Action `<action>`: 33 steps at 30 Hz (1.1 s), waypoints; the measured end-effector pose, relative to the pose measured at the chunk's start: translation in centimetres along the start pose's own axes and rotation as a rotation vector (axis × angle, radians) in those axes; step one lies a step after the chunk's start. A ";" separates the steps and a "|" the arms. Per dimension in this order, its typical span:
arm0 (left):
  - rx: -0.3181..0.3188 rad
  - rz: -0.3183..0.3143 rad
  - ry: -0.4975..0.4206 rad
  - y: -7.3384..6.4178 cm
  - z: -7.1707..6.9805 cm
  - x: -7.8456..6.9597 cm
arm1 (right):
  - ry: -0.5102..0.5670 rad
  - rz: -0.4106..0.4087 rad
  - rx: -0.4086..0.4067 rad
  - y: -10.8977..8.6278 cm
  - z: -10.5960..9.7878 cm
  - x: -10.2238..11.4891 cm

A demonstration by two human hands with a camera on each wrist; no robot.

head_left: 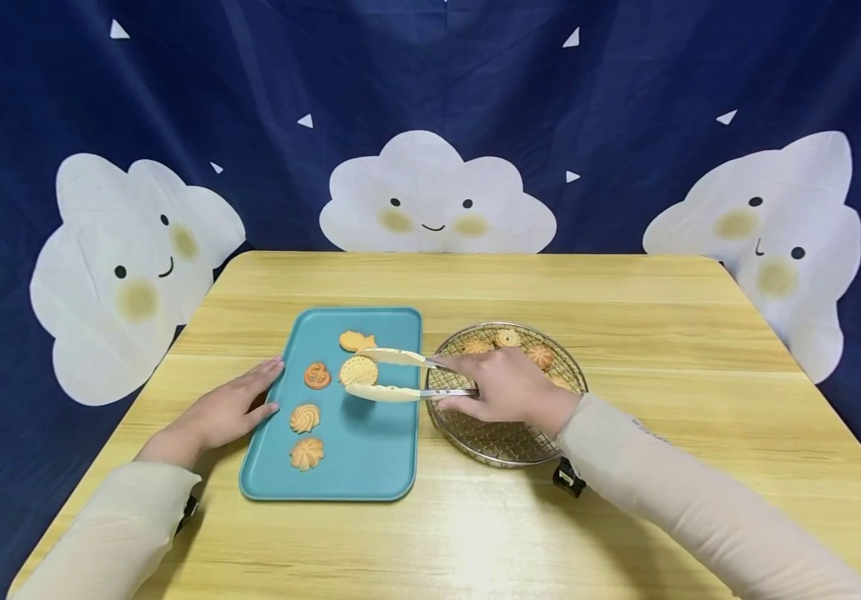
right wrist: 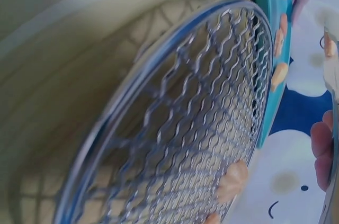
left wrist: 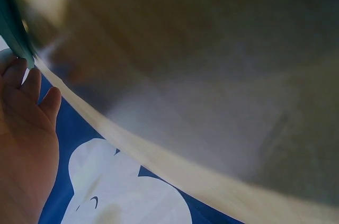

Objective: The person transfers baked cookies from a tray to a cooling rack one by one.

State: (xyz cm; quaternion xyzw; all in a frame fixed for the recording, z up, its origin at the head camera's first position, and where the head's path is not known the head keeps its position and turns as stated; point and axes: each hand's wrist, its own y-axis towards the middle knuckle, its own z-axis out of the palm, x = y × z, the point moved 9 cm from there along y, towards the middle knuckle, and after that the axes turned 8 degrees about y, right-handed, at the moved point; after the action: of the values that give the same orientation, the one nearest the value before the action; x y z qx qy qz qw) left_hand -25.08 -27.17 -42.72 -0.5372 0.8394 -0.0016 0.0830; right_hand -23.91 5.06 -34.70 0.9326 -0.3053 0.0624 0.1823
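My right hand (head_left: pixel 508 387) grips metal tongs (head_left: pixel 448 392) with cream-coloured tips, reaching left over the blue tray (head_left: pixel 370 471). Between the tong tips is a round, pale, dotted biscuit (head_left: pixel 358 372), with a shadow on the tray just below. My left hand (head_left: pixel 227 408) lies at the tray's left edge, fingers extended and touching the rim. On the tray are a fish-shaped biscuit (head_left: pixel 355 341), a pretzel-shaped biscuit (head_left: pixel 317 376), a swirl biscuit (head_left: pixel 305 418) and a flower-shaped biscuit (head_left: pixel 307 454). The right wrist view catches the fingers (right wrist: pixel 321 147) along the tongs' handle.
Under my right forearm and hand stands a round wire rack (head_left: pixel 498 437) with a metal rim, right of the tray. Several biscuits lie towards its far side, among them a ring biscuit (head_left: pixel 508 337) and a flower biscuit (head_left: pixel 540 357). The wooden table (head_left: pixel 475 533) meets a blue cloud-print curtain (head_left: pixel 430 75).
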 end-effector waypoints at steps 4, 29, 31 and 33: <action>0.000 -0.001 -0.002 0.0 0.0 0.0 | 0.000 0.002 -0.045 -0.7 -0.7 -0.8; 0.007 -0.011 -0.008 0.0 0.0 0.1 | -0.032 0.122 -0.045 -5.5 -3.2 -5.8; 0.006 -0.011 -0.009 0.0 0.0 0.0 | -0.035 0.128 -0.047 -5.8 -3.4 -6.1; 0.006 -0.010 -0.009 0.0 0.0 0.0 | -0.036 0.140 -0.043 -6.1 -3.6 -6.4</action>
State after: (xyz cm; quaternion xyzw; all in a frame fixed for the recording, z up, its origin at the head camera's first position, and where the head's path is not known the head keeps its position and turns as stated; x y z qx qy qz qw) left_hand -25.10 -27.19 -42.76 -0.5413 0.8362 -0.0023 0.0885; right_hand -25.46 14.43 -34.65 0.9058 -0.3742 0.0517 0.1919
